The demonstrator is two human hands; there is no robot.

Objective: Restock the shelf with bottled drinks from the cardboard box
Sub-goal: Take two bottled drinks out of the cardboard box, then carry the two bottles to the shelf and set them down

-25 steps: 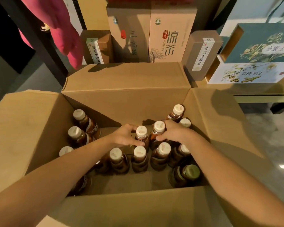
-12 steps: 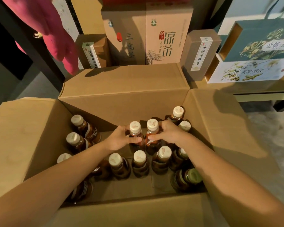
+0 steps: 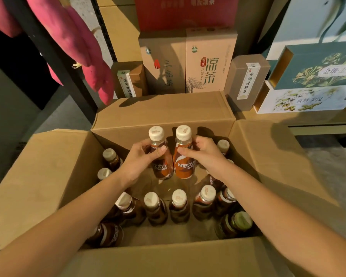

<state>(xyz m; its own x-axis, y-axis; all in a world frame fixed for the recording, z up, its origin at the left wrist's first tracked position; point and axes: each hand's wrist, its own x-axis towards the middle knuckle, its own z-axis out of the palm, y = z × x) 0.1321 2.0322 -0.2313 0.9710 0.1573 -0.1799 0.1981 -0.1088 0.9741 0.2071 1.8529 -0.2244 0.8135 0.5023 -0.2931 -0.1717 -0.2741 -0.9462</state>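
Head view: left hand and right hand each grip one bottle above the box; touching bottles could knock and slip.

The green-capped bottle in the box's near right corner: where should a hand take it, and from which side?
Pinch the neck just under the green cap, coming straight down from above. The bottle leans in the box corner, with walls on two sides and other bottles close by, so likely only its top is free.
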